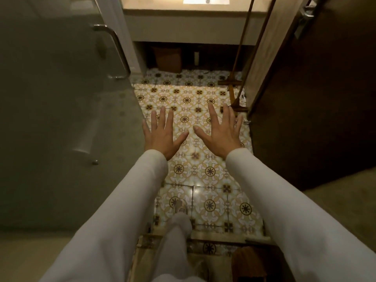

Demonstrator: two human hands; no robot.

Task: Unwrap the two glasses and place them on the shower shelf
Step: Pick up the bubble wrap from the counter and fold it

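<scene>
My left hand (162, 133) and my right hand (220, 132) are stretched out in front of me, palms down, fingers spread, above the patterned floor tiles (195, 98). Both hold nothing. White sleeves cover both arms. No glasses and no shower shelf show in the head view. One white-trousered leg (177, 231) steps forward below my arms.
A frosted glass shower door (61, 98) with a metal handle (116, 49) stands on the left. Ahead is a vanity counter (193, 19) with a lit basin and a basket (168, 59) under it. A wooden ladder rack (238, 78) and dark wooden door (315, 98) are on the right.
</scene>
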